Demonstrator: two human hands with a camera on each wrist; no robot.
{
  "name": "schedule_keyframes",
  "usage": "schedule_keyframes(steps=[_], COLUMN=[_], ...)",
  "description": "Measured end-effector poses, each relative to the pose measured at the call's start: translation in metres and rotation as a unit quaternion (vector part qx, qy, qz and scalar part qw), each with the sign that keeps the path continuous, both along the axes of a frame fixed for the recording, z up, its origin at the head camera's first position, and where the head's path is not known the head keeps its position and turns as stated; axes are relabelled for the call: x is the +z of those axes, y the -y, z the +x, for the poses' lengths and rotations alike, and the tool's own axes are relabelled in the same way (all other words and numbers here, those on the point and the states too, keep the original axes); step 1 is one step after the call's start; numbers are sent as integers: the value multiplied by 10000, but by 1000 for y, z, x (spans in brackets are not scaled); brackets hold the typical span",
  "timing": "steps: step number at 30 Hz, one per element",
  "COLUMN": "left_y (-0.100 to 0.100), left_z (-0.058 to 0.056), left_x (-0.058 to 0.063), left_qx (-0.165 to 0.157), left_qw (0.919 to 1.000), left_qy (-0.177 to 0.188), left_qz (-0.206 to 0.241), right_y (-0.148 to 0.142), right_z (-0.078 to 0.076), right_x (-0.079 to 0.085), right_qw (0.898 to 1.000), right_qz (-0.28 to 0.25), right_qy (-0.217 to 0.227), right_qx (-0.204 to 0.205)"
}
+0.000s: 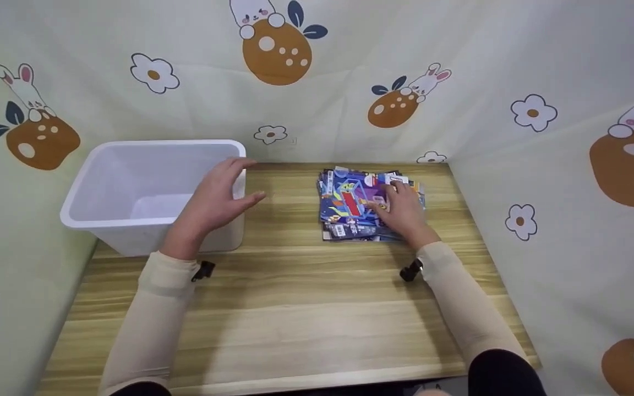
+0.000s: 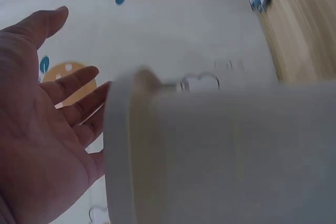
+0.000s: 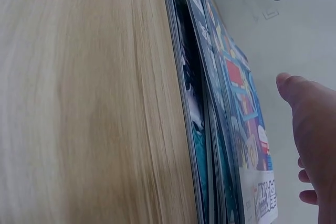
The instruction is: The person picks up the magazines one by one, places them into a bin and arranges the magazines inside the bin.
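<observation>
A loose stack of colourful magazines (image 1: pixel 350 201) lies at the back right of the table, its edges unevenly lined up in the right wrist view. Over the right side of that stack is my right hand (image 1: pixel 405 212), thumb stretched out; in the right wrist view a gap shows between the thumb and the top magazine (image 3: pixel 247 114). My left hand (image 1: pixel 215 198) hovers at the right rim of a white plastic bin (image 1: pixel 154 223), thumb and fingers spread, with nothing in it. The left wrist view shows its palm (image 2: pixel 37 145) beside the bin's wall.
The wooden table (image 1: pixel 295 319) extends in front of the bin and stack. A patterned cloth (image 1: pixel 339 99) with rabbits and flowers hangs behind the table and along both sides. Small black devices (image 1: pixel 411 270) are strapped at both wrists.
</observation>
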State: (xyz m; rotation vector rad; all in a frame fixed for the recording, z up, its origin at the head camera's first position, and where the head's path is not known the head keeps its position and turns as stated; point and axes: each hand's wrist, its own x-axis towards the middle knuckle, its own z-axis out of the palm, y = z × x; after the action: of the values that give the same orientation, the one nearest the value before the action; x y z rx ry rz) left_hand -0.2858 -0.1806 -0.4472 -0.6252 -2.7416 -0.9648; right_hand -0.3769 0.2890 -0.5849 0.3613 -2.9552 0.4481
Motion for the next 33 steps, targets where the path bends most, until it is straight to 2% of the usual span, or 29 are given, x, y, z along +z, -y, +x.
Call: schedule_keyframes(steps=[9,12,15,19,23,29,33], left_y=[57,74,94,121,145,179,197], left_z=[11,18,25,33,38,40,41], left_x=[5,9,9,2,-6,-14,-19], left_qx=[145,339,694,1141,1378,1667,1845], left_qw=[9998,9990,9965,9920,9889,9833,9795], left_qy=[164,307,448,460,458,694,706], left_qz=[-23,-17,-84,-282,-327,-235,-387], right_y=[-15,-18,-20,-23,-28,-33,-35], right_z=[1,2,3,2,3,5,6], right_x=[-5,-5,-2,0,0,-2,-4], right_qw=[9995,9996,9997,9996,9997,9994,9993], right_qz=[85,52,127,264,238,259,258], right_qy=[-272,-247,-183,-65,29,194,202], right_qx=[114,120,91,28,-46,-137,-177])
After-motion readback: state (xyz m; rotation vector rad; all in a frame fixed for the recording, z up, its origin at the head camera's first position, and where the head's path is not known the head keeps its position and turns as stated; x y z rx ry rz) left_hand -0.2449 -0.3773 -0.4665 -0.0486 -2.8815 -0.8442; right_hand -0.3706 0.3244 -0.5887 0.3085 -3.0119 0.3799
